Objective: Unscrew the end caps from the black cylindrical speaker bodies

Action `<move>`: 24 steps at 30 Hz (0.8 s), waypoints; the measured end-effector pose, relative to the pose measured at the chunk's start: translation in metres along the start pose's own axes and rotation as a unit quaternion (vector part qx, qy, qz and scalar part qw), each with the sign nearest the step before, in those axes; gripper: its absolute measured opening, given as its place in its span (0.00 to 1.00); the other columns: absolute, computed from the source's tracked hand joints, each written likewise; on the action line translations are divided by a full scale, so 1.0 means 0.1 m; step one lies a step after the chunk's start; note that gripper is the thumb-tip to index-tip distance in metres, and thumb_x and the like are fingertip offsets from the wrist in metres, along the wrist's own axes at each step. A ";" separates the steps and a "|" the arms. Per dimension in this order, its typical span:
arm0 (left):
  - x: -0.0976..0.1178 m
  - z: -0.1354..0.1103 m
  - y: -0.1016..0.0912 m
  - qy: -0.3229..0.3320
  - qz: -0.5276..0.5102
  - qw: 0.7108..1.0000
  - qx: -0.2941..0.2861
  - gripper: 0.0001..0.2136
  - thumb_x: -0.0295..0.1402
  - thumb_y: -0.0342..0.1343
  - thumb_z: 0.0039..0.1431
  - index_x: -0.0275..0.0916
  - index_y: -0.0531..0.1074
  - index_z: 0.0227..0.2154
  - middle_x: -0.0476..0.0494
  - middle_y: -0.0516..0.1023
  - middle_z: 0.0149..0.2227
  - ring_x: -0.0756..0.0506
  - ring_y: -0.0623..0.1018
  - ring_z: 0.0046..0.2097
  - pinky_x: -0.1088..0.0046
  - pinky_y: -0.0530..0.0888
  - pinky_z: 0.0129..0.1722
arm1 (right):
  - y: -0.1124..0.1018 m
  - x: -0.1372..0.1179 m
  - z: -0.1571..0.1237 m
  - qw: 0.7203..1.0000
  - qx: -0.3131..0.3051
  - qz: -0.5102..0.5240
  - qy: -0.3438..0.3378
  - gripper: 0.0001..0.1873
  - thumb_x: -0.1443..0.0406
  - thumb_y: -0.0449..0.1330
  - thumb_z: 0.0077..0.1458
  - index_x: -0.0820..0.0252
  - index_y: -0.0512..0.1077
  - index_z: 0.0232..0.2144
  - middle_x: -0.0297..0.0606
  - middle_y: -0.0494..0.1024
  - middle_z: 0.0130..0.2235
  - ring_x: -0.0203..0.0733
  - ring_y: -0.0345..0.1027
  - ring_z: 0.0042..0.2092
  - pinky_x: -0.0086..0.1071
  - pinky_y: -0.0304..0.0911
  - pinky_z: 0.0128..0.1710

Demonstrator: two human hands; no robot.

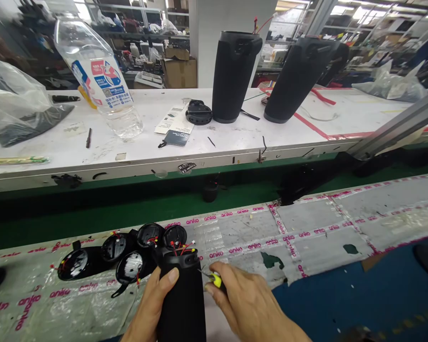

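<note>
My left hand (153, 304) is wrapped round a black cylindrical speaker body (183, 304), which stands roughly upright near the bottom middle. Red wires with small connectors (181, 247) stick out of its top. My right hand (244, 297) is closed on a thin-tipped tool with a yellow and black handle (217, 280). Its narrow metal tip points left at the speaker's upper right side; whether it touches cannot be told. Just behind and left of my left hand lie several more black speaker bodies (87, 263), open ends facing me, some with red wires.
A white shelf (157, 154) crosses behind, bearing a tilted-looking water bottle (103, 80), a black round cap (199, 113), tags (177, 137) and two black speakers (233, 78). A plastic bag (17, 99) lies at left. A metal post (399, 123) slants at right. Taped plastic sheeting (235, 228) covers the near surface.
</note>
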State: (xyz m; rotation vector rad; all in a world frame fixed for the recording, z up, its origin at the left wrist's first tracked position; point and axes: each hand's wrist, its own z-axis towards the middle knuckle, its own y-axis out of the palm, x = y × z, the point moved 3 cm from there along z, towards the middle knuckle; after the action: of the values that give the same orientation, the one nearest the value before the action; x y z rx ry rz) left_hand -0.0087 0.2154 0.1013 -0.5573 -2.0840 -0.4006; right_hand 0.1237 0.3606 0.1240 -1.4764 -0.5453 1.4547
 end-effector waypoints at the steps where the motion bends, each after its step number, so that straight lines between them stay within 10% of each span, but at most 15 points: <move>1: 0.00 0.00 0.01 0.005 -0.001 1.000 -0.003 0.26 0.52 0.62 0.52 0.38 0.77 0.47 0.39 0.82 0.49 0.34 0.73 0.60 0.57 0.65 0.65 | -0.01 -0.01 0.02 1.000 -0.008 -0.028 -0.010 0.07 0.60 0.51 0.69 0.55 0.64 0.46 0.33 0.79 0.33 0.44 0.77 0.31 0.33 0.60 0.26; 24: 0.18 -0.07 0.07 0.078 0.117 0.987 -0.080 0.32 0.52 0.64 0.49 0.42 0.73 0.55 0.39 0.76 0.58 0.30 0.71 0.62 0.54 0.65 0.64 | -0.19 -0.04 0.14 0.935 -0.117 -0.281 -0.184 0.09 0.66 0.60 0.60 0.58 0.61 0.40 0.32 0.70 0.28 0.41 0.64 0.24 0.37 0.46 0.19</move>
State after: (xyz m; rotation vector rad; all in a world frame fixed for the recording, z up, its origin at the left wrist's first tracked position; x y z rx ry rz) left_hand -0.0087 0.2225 0.1204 -0.8287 -1.8220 -0.4612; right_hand 0.1158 0.3700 0.1446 -1.0835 -1.2960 1.2261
